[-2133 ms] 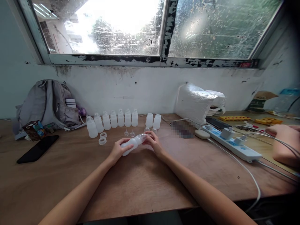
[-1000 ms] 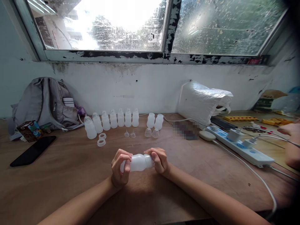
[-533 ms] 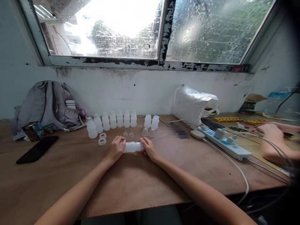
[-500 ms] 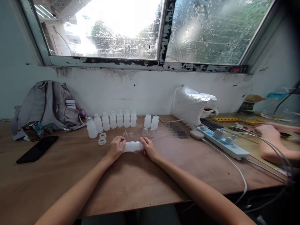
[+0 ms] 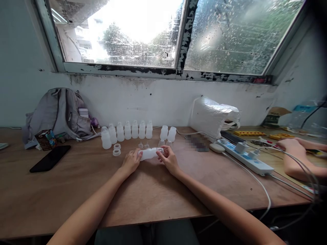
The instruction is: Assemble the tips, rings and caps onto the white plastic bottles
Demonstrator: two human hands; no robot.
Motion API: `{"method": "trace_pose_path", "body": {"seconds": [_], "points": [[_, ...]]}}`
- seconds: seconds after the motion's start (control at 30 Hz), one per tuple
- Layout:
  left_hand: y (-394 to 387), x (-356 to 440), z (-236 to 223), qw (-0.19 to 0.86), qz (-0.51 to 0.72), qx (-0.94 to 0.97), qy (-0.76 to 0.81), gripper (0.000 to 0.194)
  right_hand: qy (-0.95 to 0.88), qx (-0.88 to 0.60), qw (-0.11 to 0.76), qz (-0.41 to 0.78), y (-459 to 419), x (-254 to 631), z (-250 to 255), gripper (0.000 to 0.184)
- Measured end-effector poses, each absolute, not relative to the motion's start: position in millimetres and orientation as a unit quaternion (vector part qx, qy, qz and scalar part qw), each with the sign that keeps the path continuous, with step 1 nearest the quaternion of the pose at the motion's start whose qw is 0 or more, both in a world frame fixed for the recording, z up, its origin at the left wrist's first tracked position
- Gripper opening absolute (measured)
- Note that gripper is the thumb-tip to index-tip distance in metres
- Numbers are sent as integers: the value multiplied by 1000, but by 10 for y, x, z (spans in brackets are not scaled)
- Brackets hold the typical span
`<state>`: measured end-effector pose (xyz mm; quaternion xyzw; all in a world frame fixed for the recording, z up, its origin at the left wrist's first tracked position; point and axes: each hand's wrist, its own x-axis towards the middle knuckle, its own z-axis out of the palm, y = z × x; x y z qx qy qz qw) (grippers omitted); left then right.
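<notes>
A frosted baby bottle lies sideways between my hands, just above the table. My left hand is closed around its base end. At the clear cap end, my right hand grips it with fingers and thumb. Just beyond the bottle are two clear teats. Two white collar rings lie to the left of my left hand. Behind them stands a row of several capped baby bottles. Two uncapped bottles stand further right, with clear caps in front, partly hidden by my right hand.
A grey backpack, a small box and a black phone are on the left. To the right are a silvery bag, a white power strip with cables, and another person's arm.
My view has shifted slightly, so the scene sits further right. My right fingers have moved over the cap end, and that end of the bottle has tilted up a little.
</notes>
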<state>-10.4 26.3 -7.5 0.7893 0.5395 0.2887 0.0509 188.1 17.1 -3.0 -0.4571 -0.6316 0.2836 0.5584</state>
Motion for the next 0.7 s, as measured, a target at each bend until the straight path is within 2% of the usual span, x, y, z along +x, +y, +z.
{"method": "trace_pose_path", "body": {"seconds": [0.2,0.4,0.5,0.57,0.7], "points": [[267,-107,-102,22,305,802,514,37,-711,-449,523,137,168,1889,244,41],[249,-116,-83,5,313,800,511,29,-740,-468,482,-30,541,1965,817,37],[241,-120,-82,-10,287,803,523,26,-737,-531,412,-76,881,2028,1090,37],[249,-136,-66,-25,278,806,522,22,-744,-574,334,-74,1115,2062,1207,38],[302,-236,16,-67,300,806,506,17,-741,-619,248,-85,1497,2079,1240,40]]}}
